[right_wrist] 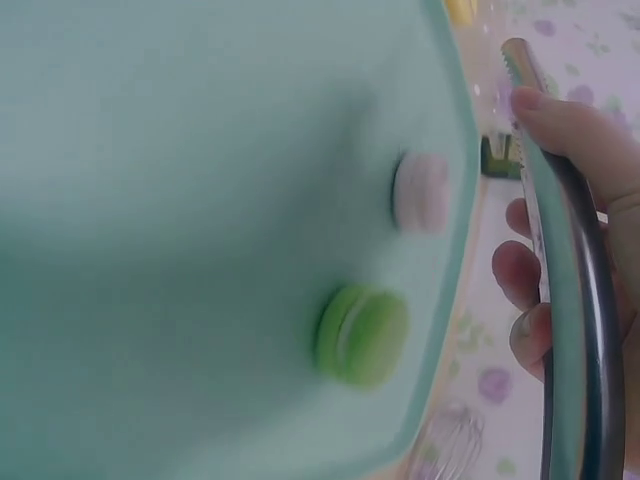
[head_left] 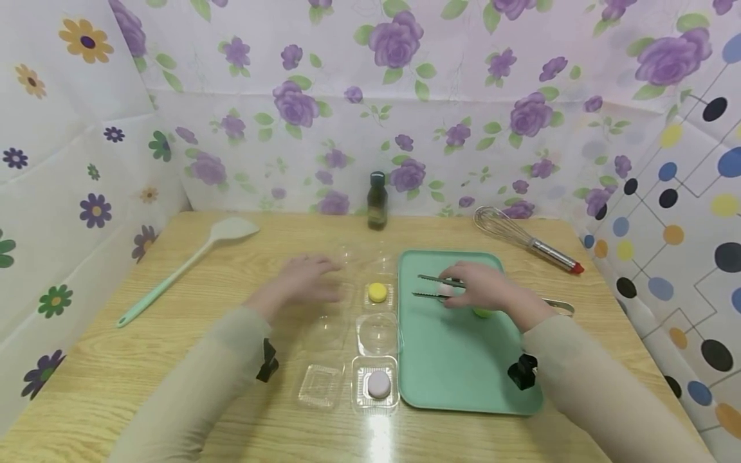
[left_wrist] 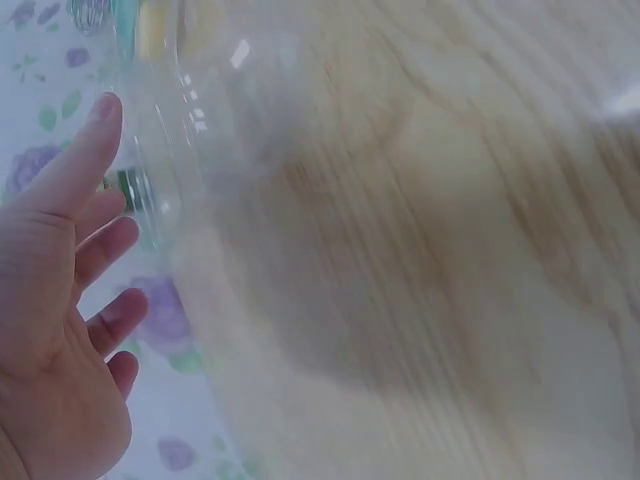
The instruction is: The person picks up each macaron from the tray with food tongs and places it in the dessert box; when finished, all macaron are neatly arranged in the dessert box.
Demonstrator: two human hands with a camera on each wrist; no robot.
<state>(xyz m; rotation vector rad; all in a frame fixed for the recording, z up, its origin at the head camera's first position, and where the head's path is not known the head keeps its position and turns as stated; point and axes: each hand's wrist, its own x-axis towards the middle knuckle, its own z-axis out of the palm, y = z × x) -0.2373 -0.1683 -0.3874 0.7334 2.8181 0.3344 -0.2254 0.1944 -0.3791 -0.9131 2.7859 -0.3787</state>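
My right hand (head_left: 480, 286) grips metal tongs (head_left: 437, 279), whose toothed tips are spread above the green tray (head_left: 451, 366). In the right wrist view, a pale pink macaron (right_wrist: 422, 192) and a green macaron (right_wrist: 362, 336) stand on the tray, apart from the tongs. My left hand (head_left: 303, 280), blurred, hovers beside the clear plastic boxes with its fingers extended, holding nothing. A yellow macaron (head_left: 377, 292) sits in one box, and a lavender macaron (head_left: 379, 384) in the nearest box (head_left: 359, 402). Another clear box (head_left: 320, 386) lies to its left.
A mint-handled spatula (head_left: 191, 260) lies at the left of the wooden table (head_left: 220, 405). Toward the back stands a dark bottle (head_left: 377, 202). The whisk (head_left: 529, 241) lies behind the tray to the right, and patterned cloth surrounds the table on three sides.
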